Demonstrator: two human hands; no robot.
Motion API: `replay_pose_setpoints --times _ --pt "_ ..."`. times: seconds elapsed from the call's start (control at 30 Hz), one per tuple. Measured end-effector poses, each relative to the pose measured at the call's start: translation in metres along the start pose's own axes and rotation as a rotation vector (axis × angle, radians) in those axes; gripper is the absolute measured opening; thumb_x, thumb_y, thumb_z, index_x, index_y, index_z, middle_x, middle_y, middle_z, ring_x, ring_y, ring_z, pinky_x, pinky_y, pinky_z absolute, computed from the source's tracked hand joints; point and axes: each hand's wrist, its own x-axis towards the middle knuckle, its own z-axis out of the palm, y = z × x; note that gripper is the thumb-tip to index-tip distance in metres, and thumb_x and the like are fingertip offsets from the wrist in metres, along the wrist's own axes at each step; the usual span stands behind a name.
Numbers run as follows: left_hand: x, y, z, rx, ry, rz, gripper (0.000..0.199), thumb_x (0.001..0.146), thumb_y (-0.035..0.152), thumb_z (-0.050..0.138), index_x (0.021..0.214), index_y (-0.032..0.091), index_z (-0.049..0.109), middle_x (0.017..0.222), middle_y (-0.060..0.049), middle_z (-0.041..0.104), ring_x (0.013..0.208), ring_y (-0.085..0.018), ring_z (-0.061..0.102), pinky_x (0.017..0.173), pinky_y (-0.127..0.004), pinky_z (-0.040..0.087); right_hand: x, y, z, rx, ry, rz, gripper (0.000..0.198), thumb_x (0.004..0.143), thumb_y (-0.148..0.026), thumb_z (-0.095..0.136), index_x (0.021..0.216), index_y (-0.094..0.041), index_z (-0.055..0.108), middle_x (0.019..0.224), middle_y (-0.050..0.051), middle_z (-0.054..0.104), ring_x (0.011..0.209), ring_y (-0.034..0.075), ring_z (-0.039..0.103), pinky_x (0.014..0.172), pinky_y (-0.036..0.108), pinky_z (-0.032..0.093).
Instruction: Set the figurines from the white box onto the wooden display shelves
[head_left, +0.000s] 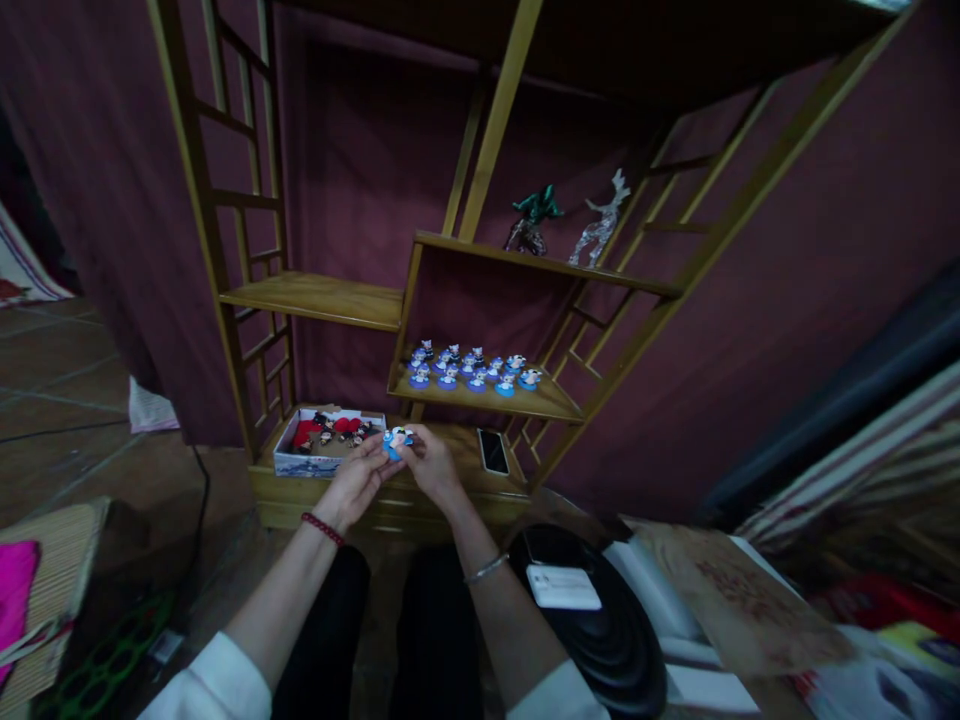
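hands (433, 466) meet around figurine (395, 443), forearms (291, 588) angled inward

likely home | wooden display shelf (315, 297) | deer ornament (598, 225) | curtain (124, 240) | tiled floor (64, 375)

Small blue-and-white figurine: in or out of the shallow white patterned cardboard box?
Out. The left hand and right hand hold the figurine in their fingers, right of the box in the head view.

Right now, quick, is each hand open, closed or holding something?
Left hand: closed, holding a small blue-based figurine.
Right hand: closed, fingers on the same figurine.
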Motion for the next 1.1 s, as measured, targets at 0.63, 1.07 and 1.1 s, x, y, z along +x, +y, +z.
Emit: replay_pose_setpoints --times 0.63,1.07,1.1 --pt "-0.006 -0.052 0.082 0.085 -0.112 -0.099 0.026 0.071 -0.005 0.048 0.089 0.011 0.057 0.092 -0.009 0.063 0.080 -0.014 0.061 0.078 -0.027 0.049 -0.038 0.014 -0.091 0.045 0.138 0.099 0.043 0.061 -0.023 0.064 0.103 -0.022 0.054 0.092 0.002 0.063 0.072 0.014 0.060 0.071 0.030 0.049" --pt "0.019 -0.074 0.107 0.099 -0.122 -0.156 0.029 0.069 -0.006 0.048 0.089 0.013 0.057 0.081 -0.006 0.063 0.074 -0.011 0.060 0.074 -0.023 0.046 -0.034 0.022 -0.124 0.086 0.137 0.090 0.038 0.064 -0.023 0.062 0.101 -0.021 0.054 0.091 0.002 0.064 0.082 0.016 0.059 0.073 0.030 0.049" --pt "0.022 -0.076 0.109 0.096 -0.131 -0.158 0.029 0.069 -0.005 0.049 0.090 0.013 0.057 0.082 -0.006 0.063 0.075 -0.011 0.060 0.074 -0.023 0.046 -0.034 0.024 -0.127 0.080 0.141 0.093 0.037 0.064 -0.024 0.062 0.100 -0.021 0.054 0.090 0.001 0.064 0.082 0.016 0.059 0.073 0.030 0.049"
